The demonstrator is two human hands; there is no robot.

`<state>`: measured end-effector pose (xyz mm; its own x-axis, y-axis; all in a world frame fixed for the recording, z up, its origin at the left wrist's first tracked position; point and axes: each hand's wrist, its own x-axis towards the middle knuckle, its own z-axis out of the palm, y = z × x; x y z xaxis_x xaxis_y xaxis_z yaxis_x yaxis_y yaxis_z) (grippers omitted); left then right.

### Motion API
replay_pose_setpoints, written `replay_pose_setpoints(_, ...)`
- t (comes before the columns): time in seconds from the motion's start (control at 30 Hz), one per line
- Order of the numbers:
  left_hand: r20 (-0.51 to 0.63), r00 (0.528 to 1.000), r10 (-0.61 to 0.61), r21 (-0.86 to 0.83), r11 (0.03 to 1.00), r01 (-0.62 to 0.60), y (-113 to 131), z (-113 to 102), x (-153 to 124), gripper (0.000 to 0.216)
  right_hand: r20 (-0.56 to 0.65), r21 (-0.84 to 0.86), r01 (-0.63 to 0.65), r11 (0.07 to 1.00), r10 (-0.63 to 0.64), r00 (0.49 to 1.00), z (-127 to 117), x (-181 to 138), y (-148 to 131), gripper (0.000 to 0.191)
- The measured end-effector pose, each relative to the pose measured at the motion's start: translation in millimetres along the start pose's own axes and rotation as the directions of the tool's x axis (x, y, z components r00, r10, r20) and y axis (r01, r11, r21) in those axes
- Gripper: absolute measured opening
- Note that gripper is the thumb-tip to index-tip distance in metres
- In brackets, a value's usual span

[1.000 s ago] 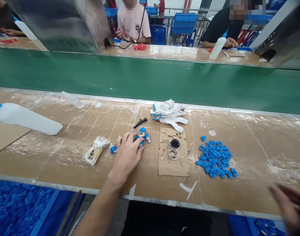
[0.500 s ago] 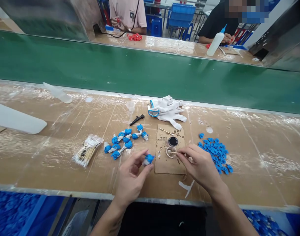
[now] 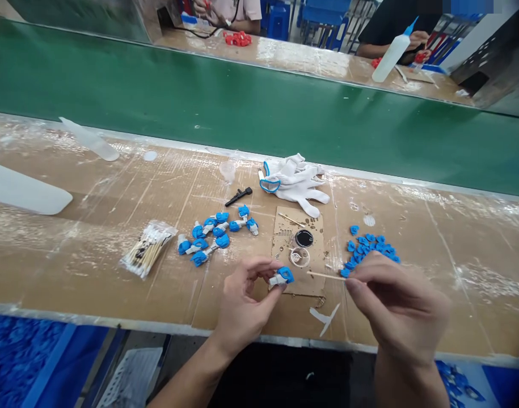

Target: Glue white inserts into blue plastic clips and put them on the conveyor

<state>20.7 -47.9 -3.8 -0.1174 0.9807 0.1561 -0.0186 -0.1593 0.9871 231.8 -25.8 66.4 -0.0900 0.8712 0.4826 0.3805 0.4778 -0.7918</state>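
Note:
My left hand (image 3: 242, 303) pinches a small blue and white plastic part (image 3: 282, 277) between thumb and fingers, just above the table's near edge. My right hand (image 3: 393, 306) is closed on a thin wooden stick (image 3: 325, 275) whose tip points left toward that part. Behind them a cardboard scrap (image 3: 297, 249) carries a small black cap (image 3: 303, 238) and a clear cap (image 3: 299, 256). Several similar blue and white parts (image 3: 214, 233) lie to the left. A pile of blue pieces (image 3: 370, 245) lies behind my right hand, partly hidden by it.
A bag of cotton swabs (image 3: 147, 249) lies at the left, white gloves (image 3: 295, 181) and a black piece (image 3: 239, 196) farther back. White bottles (image 3: 25, 192) lie at far left. A green conveyor belt (image 3: 259, 107) runs behind; other people work across it. Blue bins (image 3: 25, 357) sit below.
My left hand picked a blue and white part from the group and brought it near. My right hand came in, touched the stick to the clear cap, then drew it back toward the part.

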Motion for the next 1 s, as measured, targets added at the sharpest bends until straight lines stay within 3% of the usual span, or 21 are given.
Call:
replay_pose_setpoints(0.13,0.041,0.998,0.052,0.033,0.998,-0.053,3,4,-3,0.044,0.097,0.04,0.027,0.999,-0.031,0.995,10,0,-11,0.02)
replay_pose_setpoints(0.53,0.041,0.998,0.051,0.03,0.998,-0.053,7,4,-7,0.046,0.157,-0.052,0.073,0.996,-0.064,0.986,11,3,-17,0.019)
replay_pose_setpoints(0.63,0.002,0.999,0.034,0.047,0.998,-0.034,7,1,-5,0.041,0.093,-0.018,0.055,0.998,-0.053,0.994,2,3,-7,0.018)
replay_pose_setpoints(0.73,-0.041,0.999,-0.01,0.078,0.997,0.013,7,-4,-4,0.033,0.06,-0.159,0.03,0.987,-0.021,0.998,2,5,11,0.016)
replay_pose_setpoints(0.83,-0.064,0.996,-0.066,0.085,0.994,0.071,6,-8,-3,0.026,0.199,-0.335,0.068,0.94,-0.001,0.98,9,3,26,0.01)
replay_pose_setpoints(0.9,-0.081,0.993,-0.088,0.088,0.992,0.095,4,-11,-3,0.022,0.269,-0.354,0.08,0.932,0.019,0.963,6,1,32,0.006)
replay_pose_setpoints(1.0,-0.087,0.989,-0.116,0.063,0.991,0.121,-1,-15,-2,0.02,0.149,-0.36,-0.022,0.933,0.081,0.986,-20,1,44,0.016)
